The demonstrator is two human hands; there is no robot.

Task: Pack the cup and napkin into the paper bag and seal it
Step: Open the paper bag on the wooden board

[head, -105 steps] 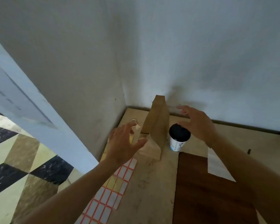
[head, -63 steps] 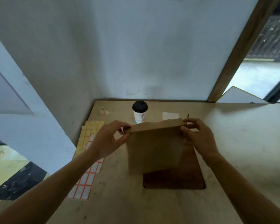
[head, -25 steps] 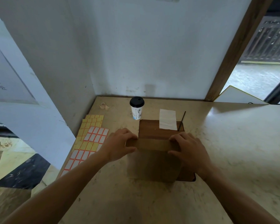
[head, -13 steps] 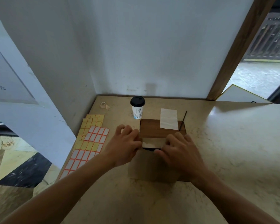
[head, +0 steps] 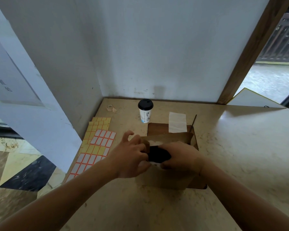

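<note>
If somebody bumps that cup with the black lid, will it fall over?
Probably, if bumped hard. The cup stands upright, tall and narrow, so it looks apt to tip. It appears to be paper, so likely light and easy to push along the smooth table. The lid is on, which may limit spills.

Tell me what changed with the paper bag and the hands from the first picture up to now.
The paper bag, which stood upright by the wall, was picked up, brought nearer and laid flat over the dark board. Now the left hand and right hand grip its mouth and pull it open. The cup and napkin stay outside on the table, untouched.
</note>
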